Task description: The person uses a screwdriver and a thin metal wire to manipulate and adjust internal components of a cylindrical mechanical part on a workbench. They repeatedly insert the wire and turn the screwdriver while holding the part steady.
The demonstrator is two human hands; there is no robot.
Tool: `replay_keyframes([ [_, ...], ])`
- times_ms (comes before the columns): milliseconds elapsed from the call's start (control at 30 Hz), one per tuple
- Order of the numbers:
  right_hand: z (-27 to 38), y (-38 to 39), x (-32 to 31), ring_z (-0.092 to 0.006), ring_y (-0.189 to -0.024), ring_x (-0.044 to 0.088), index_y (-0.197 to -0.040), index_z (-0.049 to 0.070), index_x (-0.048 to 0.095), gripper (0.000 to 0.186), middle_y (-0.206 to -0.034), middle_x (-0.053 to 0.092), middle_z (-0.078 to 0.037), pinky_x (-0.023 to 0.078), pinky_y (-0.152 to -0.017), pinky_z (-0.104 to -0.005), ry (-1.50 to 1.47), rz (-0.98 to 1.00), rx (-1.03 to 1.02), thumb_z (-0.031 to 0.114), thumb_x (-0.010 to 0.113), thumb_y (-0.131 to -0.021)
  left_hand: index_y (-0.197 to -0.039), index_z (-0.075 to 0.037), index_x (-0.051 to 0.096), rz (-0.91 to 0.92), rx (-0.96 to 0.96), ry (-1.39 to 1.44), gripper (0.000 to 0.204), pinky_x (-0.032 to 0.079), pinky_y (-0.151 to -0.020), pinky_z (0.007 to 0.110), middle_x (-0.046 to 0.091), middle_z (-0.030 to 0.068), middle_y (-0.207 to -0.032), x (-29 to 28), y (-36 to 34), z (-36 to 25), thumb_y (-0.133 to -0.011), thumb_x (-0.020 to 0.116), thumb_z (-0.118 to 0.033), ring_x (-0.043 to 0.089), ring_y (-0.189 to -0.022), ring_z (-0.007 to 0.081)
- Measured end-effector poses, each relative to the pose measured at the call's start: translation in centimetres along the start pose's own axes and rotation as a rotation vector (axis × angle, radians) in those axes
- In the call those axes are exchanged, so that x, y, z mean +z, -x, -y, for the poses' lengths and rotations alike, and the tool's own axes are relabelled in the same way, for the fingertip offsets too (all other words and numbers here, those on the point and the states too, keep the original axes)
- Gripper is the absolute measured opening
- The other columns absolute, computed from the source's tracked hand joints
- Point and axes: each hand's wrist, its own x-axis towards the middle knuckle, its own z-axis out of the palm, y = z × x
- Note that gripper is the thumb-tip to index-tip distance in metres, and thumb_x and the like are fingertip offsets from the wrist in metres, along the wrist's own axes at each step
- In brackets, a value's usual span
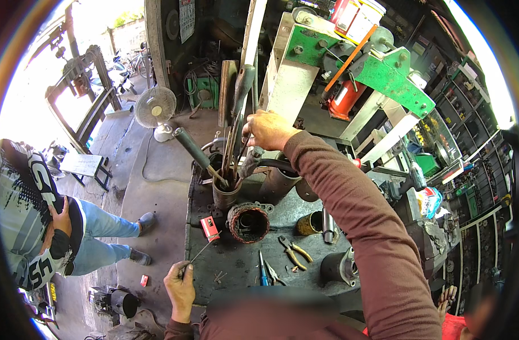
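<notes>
My right hand (268,129) reaches to a metal canister (225,195) of upright rods and long-handled tools (235,150), its fingers closed around a thin dark rod among them. Low at the left, my left hand (179,286) grips a thin metal rod (204,251) pointing up toward a red-and-white box (208,228). On the dark worktop (225,272) lie a round housing with copper-coloured windings (247,223), yellow-handled pliers (295,255), blue-handled tools (264,272) and a small open can (310,224).
A person (55,215) stands at the left near a bench (85,165) and fan (155,107). A green steel press (384,79) with a red jack (343,101) stands behind the worktop, shelves (469,136) at the right. Another person's hand (445,297) shows at the lower right.
</notes>
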Motion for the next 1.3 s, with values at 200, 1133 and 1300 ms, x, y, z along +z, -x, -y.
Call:
replay_keyframes([
  [200,-0.6,1.6,-2.8,-0.0359,-0.13,0.064,-0.134,0.013,0.073,0.049,-0.133,0.071,-0.015,0.051,-0.109,-0.0483,-0.038,-0.059,0.078,0.038,0.08,-0.092,-0.102,0.002,0.073,-0.006,0.181,-0.046,0.005,0.049,-0.075,0.027,0.066,0.0014,-0.09,0.1,-0.2,0.6,-0.099,0.072,-0.001,0.059,-0.085,0.0089],
  [1133,9.4,30.7,8.4,-0.0046,-0.046,0.039,-0.099,0.007,0.065,0.026,-0.071,0.054,0.005,0.027,-0.04,-0.0247,-1.601,-0.745,1.158,0.028,0.081,-0.099,-0.097,0.004,0.073,0.023,0.231,-0.071,0.01,0.051,-0.068,0.031,0.069,0.0106,-0.079,1.6,-0.1,-2.1,-0.095,0.076,-0.006,0.061,-0.071,0.0135],
  [1300,8.2,38.3,8.3,-0.0024,-0.072,0.053,-0.103,0.004,0.073,0.023,-0.084,0.065,0.006,0.042,-0.063,-0.0217,-1.363,-0.627,0.998,0.016,0.088,-0.091,-0.092,0.003,0.072,0.04,0.118,-0.148,0.01,0.05,-0.068,0.031,0.068,0.011,-0.077,0.8,0.5,-1.8,-0.091,0.077,-0.005,0.061,-0.069,0.0154],
])
